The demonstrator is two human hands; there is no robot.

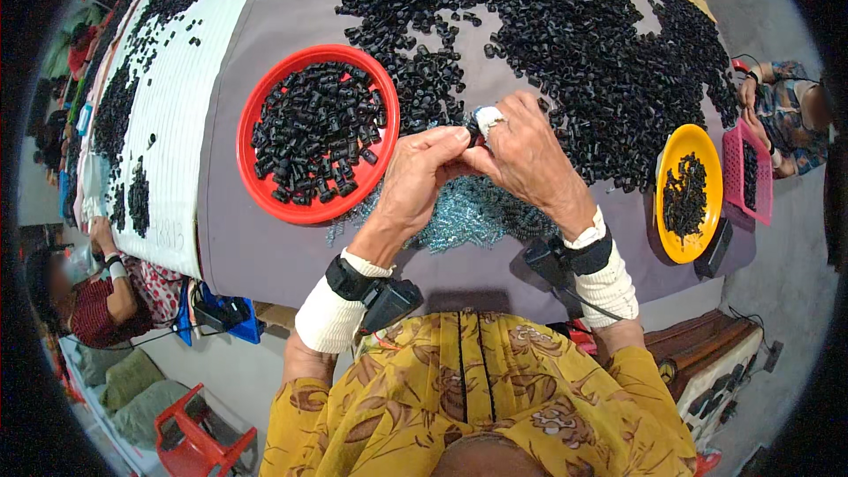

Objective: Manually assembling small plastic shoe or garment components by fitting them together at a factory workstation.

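Observation:
My left hand and my right hand meet over the middle of the table, fingertips pinched together. Between them shows part of a small black plastic piece; the fingers cover most of it. White tape wraps one finger of my right hand. Just beneath my hands lies a heap of small, shiny bluish-silver pieces, too fine to name surely. Left of my left hand stands a red round tray holding many short black cylindrical pieces. Beyond my hands spreads a large pile of similar black pieces.
A yellow oval tray with black bits stands at the right, by a pink basket. A white-covered table adjoins on the left. Other people's hands work at the left edge, right edge and far right corner. A red chair stands lower left.

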